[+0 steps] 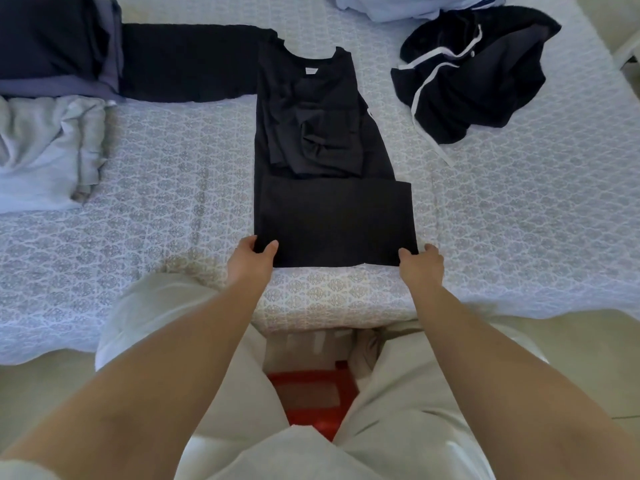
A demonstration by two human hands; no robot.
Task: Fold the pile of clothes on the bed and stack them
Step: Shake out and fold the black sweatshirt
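Observation:
A black shirt [322,188] lies lengthwise in the middle of the bed [166,188], sides folded in, its lower end doubled up into a flat band nearest me. My left hand [254,259] pinches the near left corner of that band, thumb on top. At the near right corner my right hand [420,265] pinches the fabric the same way. The collar with its white label points away from me.
Folded dark blue and grey clothes [59,46] and a black piece [187,62] lie at the far left, a light grey garment [45,150] below them. Crumpled black shorts with white trim [474,71] and pale blue clothes [408,5] sit far right. A red stool [311,396] shows between my knees.

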